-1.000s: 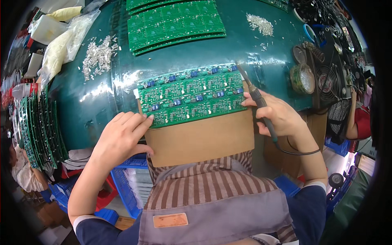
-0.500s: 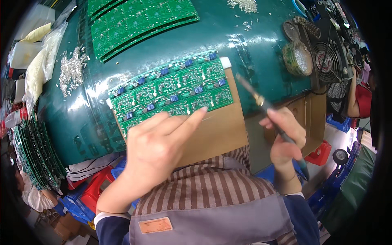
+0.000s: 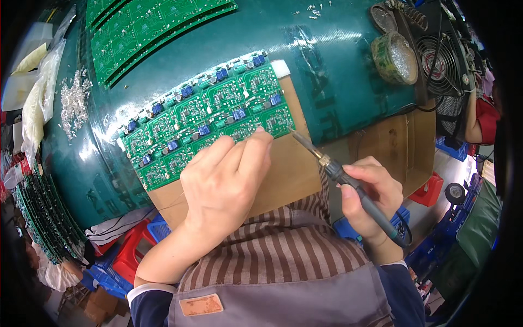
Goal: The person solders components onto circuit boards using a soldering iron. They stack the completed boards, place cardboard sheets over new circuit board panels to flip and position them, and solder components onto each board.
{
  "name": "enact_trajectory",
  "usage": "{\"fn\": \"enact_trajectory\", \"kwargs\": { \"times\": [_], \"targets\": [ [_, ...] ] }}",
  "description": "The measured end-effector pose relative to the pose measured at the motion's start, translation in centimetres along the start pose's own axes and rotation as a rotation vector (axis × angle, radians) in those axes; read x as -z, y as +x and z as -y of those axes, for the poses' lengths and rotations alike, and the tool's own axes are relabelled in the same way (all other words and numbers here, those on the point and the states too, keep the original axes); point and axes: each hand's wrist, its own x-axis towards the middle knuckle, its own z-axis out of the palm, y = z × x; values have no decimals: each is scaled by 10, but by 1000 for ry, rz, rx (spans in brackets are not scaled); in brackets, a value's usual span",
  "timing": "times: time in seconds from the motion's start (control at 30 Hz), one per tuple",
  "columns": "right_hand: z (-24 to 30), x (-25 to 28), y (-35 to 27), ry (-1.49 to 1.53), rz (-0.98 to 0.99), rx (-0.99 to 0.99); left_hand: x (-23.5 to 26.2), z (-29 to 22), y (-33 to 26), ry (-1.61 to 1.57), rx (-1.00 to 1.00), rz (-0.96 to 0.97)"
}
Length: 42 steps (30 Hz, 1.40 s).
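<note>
Your dark green bench top [image 3: 338, 76] carries a brown cardboard sheet [image 3: 289, 174] under the panel of green circuit boards [image 3: 201, 117], more board panels [image 3: 147, 27] at the back, a tape roll [image 3: 395, 57] and loose metal scraps [image 3: 73, 101]

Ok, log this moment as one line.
left hand: fingers on circuit board panel | right hand: holds soldering iron, tip near panel corner

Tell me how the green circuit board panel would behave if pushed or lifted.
The circuit board panel looks flat and rigid, so probably stiff and light. On the cardboard sheet it should slide easily. Its small upright parts seem fragile; the left hand presses its near edge.
</note>
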Motion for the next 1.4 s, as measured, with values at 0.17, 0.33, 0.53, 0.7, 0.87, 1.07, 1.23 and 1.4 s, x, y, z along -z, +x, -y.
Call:
{"fn": "enact_trajectory", "kwargs": {
  "times": [0.17, 0.33, 0.53, 0.7, 0.87, 1.07, 1.23, 1.4],
  "targets": [
    [-4, -1, 4, -1, 17, 23, -4, 1, -1, 14, -20, -22],
    [-6, -4, 4, 4, -9, 30, -4, 1, 0, 1, -42, -6],
    [-2, -3, 4, -62, -16, 137, -8, -1, -2, -60, 1, -38],
    [-1, -6, 3, -26, -103, 140, 4, -9, -1, -120, 119, 18],
    [7, -20, 5, 1, -52, 222, 25, -7, -10, -101, 186, 7],
    [6, -36, 9, -3, -36, 259, 23, 3, -28, -9, 216, 37],
    [6, -40, 11, -19, -13, 259, 20, 3, -27, 67, 145, -8],
    [6, -38, 13, -37, -3, 306, 19, 2, -25, 90, 142, 21]
  ]
}}
